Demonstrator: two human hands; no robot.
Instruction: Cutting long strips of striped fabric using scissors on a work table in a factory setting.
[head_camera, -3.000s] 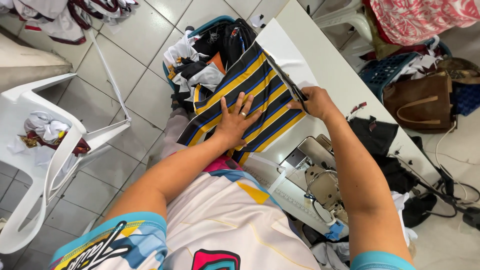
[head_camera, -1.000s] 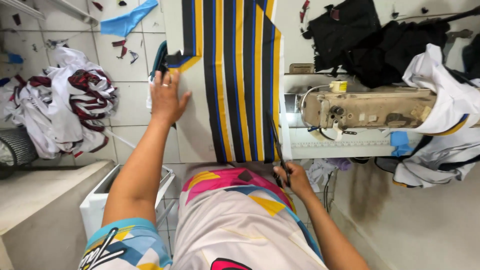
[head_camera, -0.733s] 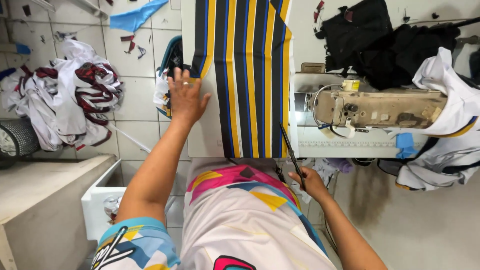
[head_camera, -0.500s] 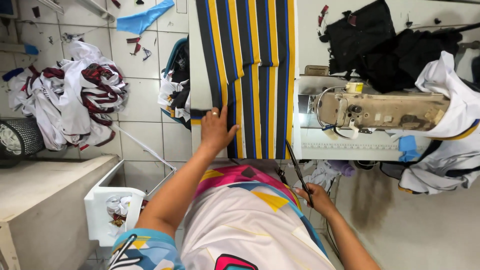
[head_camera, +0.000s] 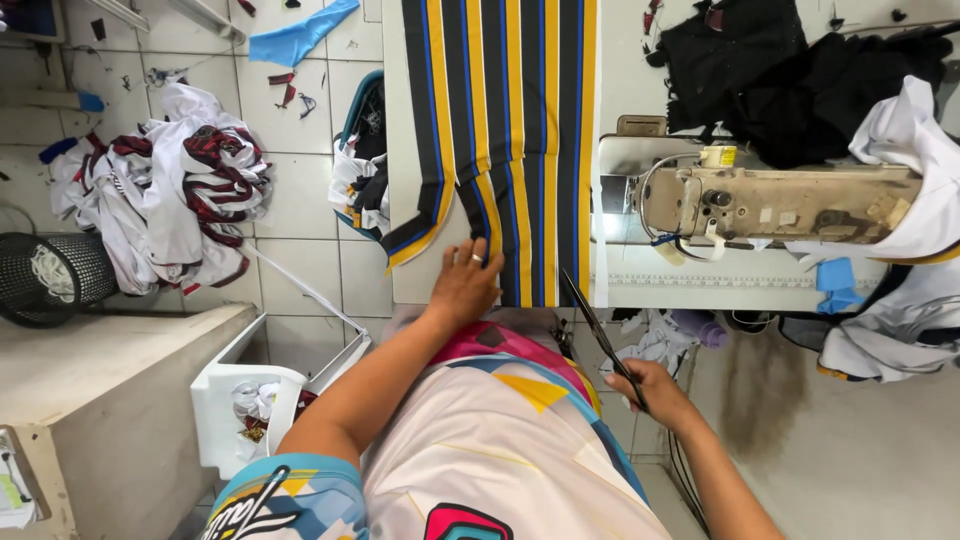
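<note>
While the left hand lies flat with its fingers spread on the near end of the striped fabric, the right hand sits lower, off the table's near edge, closed around the handles of a pair of dark scissors. The scissor blades point up toward the fabric's near edge, and their tip reaches just beside its right-hand yellow stripe; whether it touches the cloth I cannot tell. The blades look nearly together.

The left hand grips nothing: palm down, it presses the cloth where one corner is folded over near the white table's near left corner. A ring shows on one finger. The fabric, in black, yellow and blue stripes, runs lengthwise away from the person across the table top.

To the right of the fabric stands a beige sewing machine, with black garments heaped behind it and white cloth draped at its right. On the tiled floor at the left lie a pile of white and dark red garments, a black mesh basket and a white plastic chair.
</note>
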